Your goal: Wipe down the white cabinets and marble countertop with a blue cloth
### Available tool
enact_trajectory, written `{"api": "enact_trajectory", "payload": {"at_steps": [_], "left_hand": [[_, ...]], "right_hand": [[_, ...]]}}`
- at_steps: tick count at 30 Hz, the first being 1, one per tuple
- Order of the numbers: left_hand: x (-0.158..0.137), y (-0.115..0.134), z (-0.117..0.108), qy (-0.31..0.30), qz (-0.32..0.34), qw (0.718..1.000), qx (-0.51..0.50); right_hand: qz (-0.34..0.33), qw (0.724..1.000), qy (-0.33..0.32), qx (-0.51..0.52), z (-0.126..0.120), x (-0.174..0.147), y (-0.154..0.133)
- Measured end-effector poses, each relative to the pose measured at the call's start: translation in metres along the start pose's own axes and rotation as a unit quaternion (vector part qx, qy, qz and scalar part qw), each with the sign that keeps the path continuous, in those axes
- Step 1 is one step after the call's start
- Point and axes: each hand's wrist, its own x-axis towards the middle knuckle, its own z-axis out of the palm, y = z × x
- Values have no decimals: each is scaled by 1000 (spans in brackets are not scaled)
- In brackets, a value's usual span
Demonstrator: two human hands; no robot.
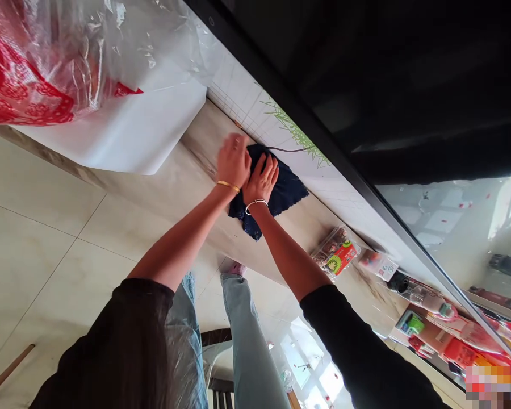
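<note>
Rests a spread right hand (260,183) on dark cloth (288,190) — cannot tell grip of blurred left hand (233,165) alongside.

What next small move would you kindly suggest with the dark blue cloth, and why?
Perhaps use the left hand to fold in the near corner of the dark blue cloth: the right hand lies on it, while that ragged corner spreads free of both hands.
</note>
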Motion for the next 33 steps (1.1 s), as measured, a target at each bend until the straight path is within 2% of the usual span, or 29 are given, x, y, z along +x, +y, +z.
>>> {"api": "enact_trajectory", "payload": {"at_steps": [2,4,8,11,16,19,22,25,27,30,33], "left_hand": [[24,-3,-11,82,-71,994,-12],[44,-2,-12,139,-130,982,-3],[60,2,-1,180,-181,967,-8],[60,2,2,189,-186,964,-3],[57,1,0,171,-154,973,19],[46,-4,-1,133,-127,983,24],[18,-15,-11,106,-116,987,41],[-20,-25,-30,140,-111,980,85],[-42,-24,-38,146,-72,980,114],[-57,-11,-31,70,30,994,77],[-48,5,-6,-27,120,992,-9]], "right_hand": [[-11,1000,-2,8,-2,1,-7],[-10,1000,-1,11,-4,0,-8],[-6,1000,-4,13,-7,-1,-7],[-3,1000,-8,21,-7,-1,-8],[0,1000,-4,25,-6,-1,-9],[-2,1000,-2,21,-4,0,-9],[-7,1000,0,19,-3,-1,-8],[-18,1000,-2,24,-3,-9,0],[-30,999,-8,34,-4,-17,8],[-28,998,-11,53,-7,-20,18],[-21,999,1,49,-7,-2,19]]}}
